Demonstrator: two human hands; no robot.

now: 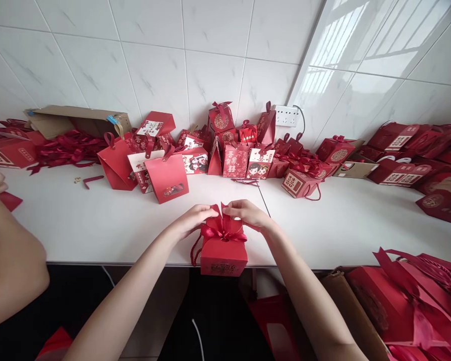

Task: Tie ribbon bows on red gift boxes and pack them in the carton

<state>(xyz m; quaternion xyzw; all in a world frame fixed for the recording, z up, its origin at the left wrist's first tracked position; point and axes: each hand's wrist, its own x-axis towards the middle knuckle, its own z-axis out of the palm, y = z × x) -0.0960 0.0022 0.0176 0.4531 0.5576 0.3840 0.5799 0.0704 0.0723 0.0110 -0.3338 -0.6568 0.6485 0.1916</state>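
Observation:
A red gift box (224, 253) with a dark printed pattern rests at the table's front edge. On its top is a tied red ribbon bow (224, 231), its two tails pointing up and away from me. My left hand (197, 216) pinches the left ribbon tail between thumb and fingers. The right tail is pinched by my right hand (247, 212). Both hands are just above the far side of the box. A twisted red cord handle (194, 249) hangs at the box's left side.
Many red gift boxes (235, 160) line the white tiled wall, with a power strip (286, 116) behind. Loose ribbons (73, 148) lie by a cardboard box (78, 116). More boxes fill a carton (355, 316) at lower right. Another person's arm (13, 260) reaches in at left.

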